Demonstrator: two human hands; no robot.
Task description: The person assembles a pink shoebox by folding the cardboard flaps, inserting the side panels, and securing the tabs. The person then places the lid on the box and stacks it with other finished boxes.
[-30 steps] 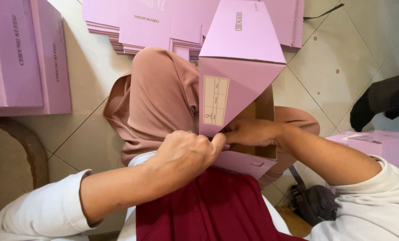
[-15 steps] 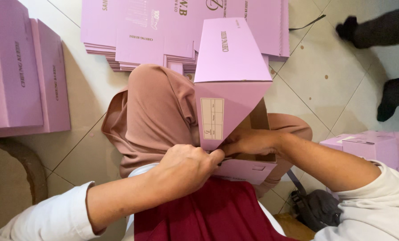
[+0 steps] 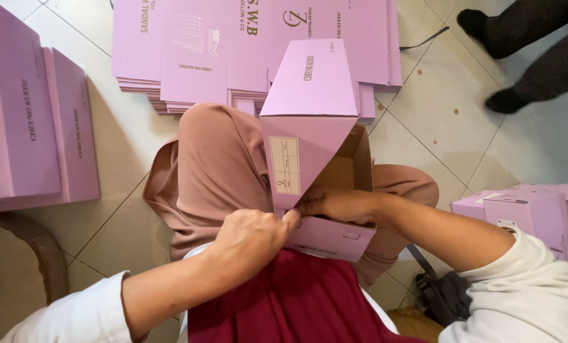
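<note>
Left hand [image 3: 253, 236]: closed in a pinch on the lower corner of the pink cardboard box [image 3: 311, 127], knuckles up, fingertips pressed at the fold where the end panel meets the near flap. Right hand [image 3: 335, 204]: fingers curled over the near edge of the same box and reaching into its brown inside, gripping the wall; both hands meet at that corner, touching or nearly so. Box: half-formed, held on the lap above the tan trousers [image 3: 217, 168], one long pink panel tilted upward and away, a pale printed label on the end panel, a short pink flap hanging below the hands over a dark red cloth [image 3: 290, 305]. Sleeves: white, pushed up both forearms. Beyond the knees: stack of flat pink box blanks [image 3: 189, 57] on the tiled floor [image 3: 449, 108]. Left of the person: folded pink boxes [image 3: 36, 127] standing together. Right: further pink boxes [image 3: 525, 209], low by the elbow. Upper right: another person's legs in dark socks [image 3: 519, 57], well apart from the work.
</note>
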